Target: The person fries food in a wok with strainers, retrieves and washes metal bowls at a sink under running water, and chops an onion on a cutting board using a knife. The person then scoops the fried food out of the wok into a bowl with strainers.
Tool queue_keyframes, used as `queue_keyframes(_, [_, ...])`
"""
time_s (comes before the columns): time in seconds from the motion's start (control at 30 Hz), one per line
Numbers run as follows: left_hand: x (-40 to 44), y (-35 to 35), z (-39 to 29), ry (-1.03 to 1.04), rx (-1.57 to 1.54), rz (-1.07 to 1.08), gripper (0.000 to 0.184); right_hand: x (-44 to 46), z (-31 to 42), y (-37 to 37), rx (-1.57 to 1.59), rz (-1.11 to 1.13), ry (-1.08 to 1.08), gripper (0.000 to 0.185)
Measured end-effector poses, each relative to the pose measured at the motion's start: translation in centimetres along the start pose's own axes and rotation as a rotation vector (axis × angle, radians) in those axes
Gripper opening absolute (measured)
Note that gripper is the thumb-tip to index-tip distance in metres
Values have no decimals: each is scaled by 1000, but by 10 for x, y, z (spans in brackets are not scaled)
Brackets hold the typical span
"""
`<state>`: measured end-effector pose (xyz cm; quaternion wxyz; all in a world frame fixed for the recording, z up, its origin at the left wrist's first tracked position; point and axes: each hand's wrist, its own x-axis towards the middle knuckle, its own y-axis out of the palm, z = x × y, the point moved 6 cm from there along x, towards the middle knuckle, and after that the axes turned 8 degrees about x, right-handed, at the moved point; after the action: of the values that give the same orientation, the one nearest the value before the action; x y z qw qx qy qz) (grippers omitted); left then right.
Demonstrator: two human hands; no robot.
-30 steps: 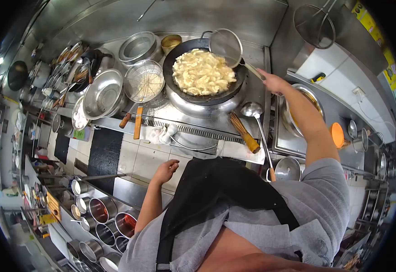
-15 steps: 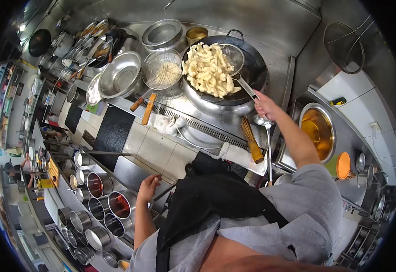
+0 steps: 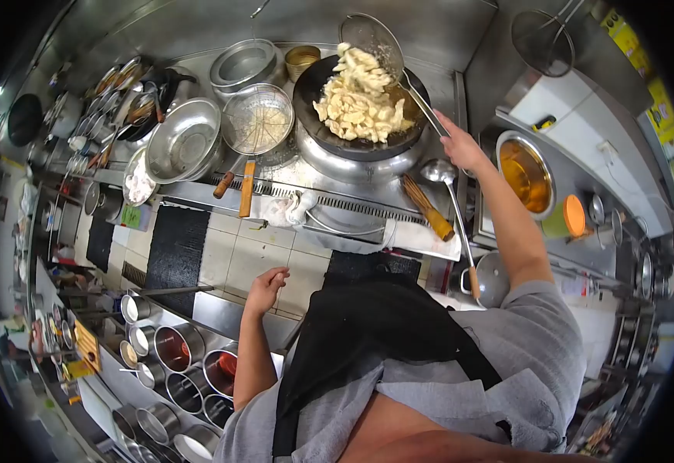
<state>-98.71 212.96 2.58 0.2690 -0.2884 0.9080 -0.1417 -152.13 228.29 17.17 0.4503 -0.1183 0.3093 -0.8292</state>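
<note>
"Gripping, no doubt about it, in the head view: the right hand (image 3: 460, 145) had its fingers wrapped round the long handle of a mesh strainer (image 3: 371, 38)!"

"And the strainer's bowl?"

"Tilted, up over the wok's far rim! Pale food pieces (image 3: 360, 108) were heaped in the dark wok (image 3: 310, 91), near the stovetop's right edge, with the top of the pile reaching up to the mesh. Whether mesh met rim, I couldn't tell."

"Why hold it so far back?"

"Heat, I'd guess. That length put the knuckles just outside the wok's right rim."

"What about the left hand (image 3: 266, 287)?"

"Empty by the look of it! Fingers loosely curled, nothing grasped, out beside the black apron (image 3: 375, 332) and well apart from the stovetop's front edge. One hand seemed enough for that strainer."

"Anything parked close?"

"Plenty! A ladle (image 3: 437, 171) and a bamboo brush (image 3: 427, 208) lay by the front right corner of the stovetop (image 3: 445, 89), handle ends toward the body, presumably for a quick grab. A wire basket (image 3: 258, 127) sat left of the wok, its wooden handle pointing out over the front edge."
</note>
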Motion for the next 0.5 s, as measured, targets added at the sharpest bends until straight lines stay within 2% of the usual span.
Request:
queue_keyframes(0.03, [3,-3,2,37,-6,17,32,-3,0,9,-3,-11,18,68])
queue_keyframes(0.1, [8,-9,7,65,-36,43,32,-10,6,29,292,-12,79,67])
queue_keyframes(0.13, [9,-11,7,85,-65,46,32,-20,11,37,516,0,180,67])
queue_keyframes(0.27, [5,-16,15,96,-88,82,33,-41,25,51,590,-7,280,67])
queue_keyframes(0.37, [3,-16,22,84,-127,122,34,-31,-2,44,526,-19,304,66])
queue_keyframes(0.43, [-2,-17,28,50,-130,129,34,-14,-13,26,149,-100,236,67])
queue_keyframes(0.47, [-3,-17,34,44,-131,130,34,-8,-13,15,-160,-137,240,69])
queue_keyframes(0.5, [-2,-19,43,39,-119,120,34,-4,-9,8,-160,-133,239,69])
